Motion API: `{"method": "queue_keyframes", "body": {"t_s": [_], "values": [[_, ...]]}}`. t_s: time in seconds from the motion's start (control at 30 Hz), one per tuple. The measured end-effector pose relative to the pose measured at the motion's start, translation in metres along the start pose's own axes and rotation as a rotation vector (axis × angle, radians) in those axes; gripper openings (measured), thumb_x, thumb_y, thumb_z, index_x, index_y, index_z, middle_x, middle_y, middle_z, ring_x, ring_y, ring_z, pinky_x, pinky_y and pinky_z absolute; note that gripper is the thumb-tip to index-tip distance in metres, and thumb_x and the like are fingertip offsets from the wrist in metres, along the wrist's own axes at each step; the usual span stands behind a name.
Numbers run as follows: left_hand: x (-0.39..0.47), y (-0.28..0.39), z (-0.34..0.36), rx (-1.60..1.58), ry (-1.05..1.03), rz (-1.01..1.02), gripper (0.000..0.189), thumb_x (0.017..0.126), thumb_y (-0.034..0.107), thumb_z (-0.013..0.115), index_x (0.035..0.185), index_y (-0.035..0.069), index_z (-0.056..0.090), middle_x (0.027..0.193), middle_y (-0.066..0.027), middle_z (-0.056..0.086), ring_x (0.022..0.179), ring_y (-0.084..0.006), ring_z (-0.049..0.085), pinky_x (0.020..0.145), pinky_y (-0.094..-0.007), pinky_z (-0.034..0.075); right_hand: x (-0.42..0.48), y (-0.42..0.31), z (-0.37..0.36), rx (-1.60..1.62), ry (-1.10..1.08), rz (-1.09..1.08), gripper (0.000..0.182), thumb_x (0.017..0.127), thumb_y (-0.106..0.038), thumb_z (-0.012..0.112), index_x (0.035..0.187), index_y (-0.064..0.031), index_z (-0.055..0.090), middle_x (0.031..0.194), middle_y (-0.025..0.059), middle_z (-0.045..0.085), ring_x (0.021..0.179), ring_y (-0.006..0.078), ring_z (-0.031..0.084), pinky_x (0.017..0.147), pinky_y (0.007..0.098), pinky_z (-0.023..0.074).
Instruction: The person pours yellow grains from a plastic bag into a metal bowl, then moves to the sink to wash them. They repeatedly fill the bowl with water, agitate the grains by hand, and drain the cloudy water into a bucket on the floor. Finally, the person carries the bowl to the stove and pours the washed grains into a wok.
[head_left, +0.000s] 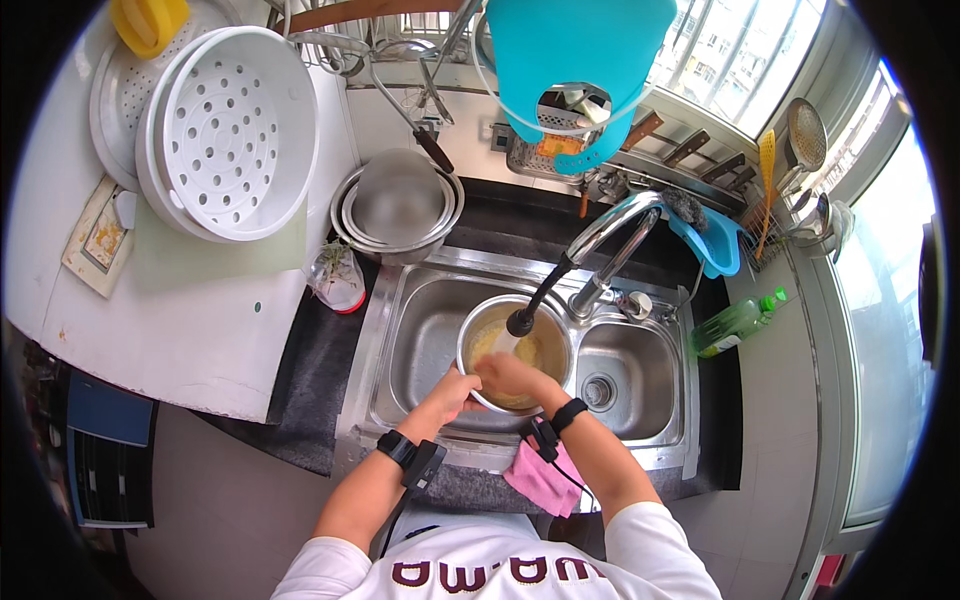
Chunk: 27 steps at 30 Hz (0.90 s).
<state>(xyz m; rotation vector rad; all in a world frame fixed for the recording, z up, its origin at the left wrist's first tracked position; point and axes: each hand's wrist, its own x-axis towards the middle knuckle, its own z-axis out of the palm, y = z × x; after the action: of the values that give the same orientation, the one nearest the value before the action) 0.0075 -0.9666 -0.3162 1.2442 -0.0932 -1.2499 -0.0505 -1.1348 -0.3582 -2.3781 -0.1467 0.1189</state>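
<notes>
A round metal pot (465, 337) sits over the left basin of a double stainless-steel sink (427, 315), close to the divider. Its inside holds a pale yellow content (534, 349), too blurred to name. My left hand (454, 394) grips the pot's near-left rim. My right hand (510, 375) reaches over the near rim into the pot; its fingers are blurred and partly hidden, so I cannot tell whether they hold anything. Right above the pot hangs the black spray head (520, 323) of the chrome faucet (611, 225), with a whitish stream of water (505, 343) falling beside my fingers.
Nested metal bowls (397, 206) stand behind the left basin, near a jar with a red lid (337, 277). A green plastic bottle (735, 326) is right of the sink. A pink cloth (544, 480) drapes over the front edge. White perforated baskets (240, 135) lean at the left.
</notes>
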Motion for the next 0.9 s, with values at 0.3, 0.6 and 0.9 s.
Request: {"method": "queue_keyframes", "body": {"t_s": [0.3,0.6,0.9], "values": [[-0.010,0.012,0.005,0.033,0.034,0.034,0.050,0.077,0.002,0.048,0.124,0.003,0.032,0.104,-0.0138,0.053,0.080,-0.0232,0.062,0.061,-0.0349,0.058,-0.016,-0.010,-0.002,-0.292,0.025,0.253,0.024,0.077,-0.016,0.057,0.097,-0.0032,0.059,0.091,0.0191,0.061,0.080,0.0380,0.060,0.071,0.0425,0.0490],[-0.005,0.002,-0.005,0.005,0.002,-0.003,0.051,0.076,0.002,0.048,0.124,0.005,0.034,0.105,-0.0133,0.052,0.081,-0.0237,0.061,0.062,-0.0352,0.058,-0.028,-0.030,-0.021,-0.513,0.267,0.341,0.022,0.081,-0.020,0.051,0.088,-0.0018,0.062,0.086,0.0259,0.061,0.083,0.0399,0.059,0.071,0.0443,0.0482],[-0.007,-0.001,0.001,-0.025,-0.012,0.007,0.046,0.077,0.002,0.047,0.121,0.002,0.037,0.102,-0.0137,0.053,0.082,-0.0246,0.062,0.064,-0.0372,0.059,-0.021,-0.031,-0.030,-0.381,0.274,0.296,0.023,0.080,-0.016,0.052,0.099,-0.0073,0.062,0.091,0.0193,0.061,0.082,0.0348,0.061,0.070,0.0424,0.0505]]}}
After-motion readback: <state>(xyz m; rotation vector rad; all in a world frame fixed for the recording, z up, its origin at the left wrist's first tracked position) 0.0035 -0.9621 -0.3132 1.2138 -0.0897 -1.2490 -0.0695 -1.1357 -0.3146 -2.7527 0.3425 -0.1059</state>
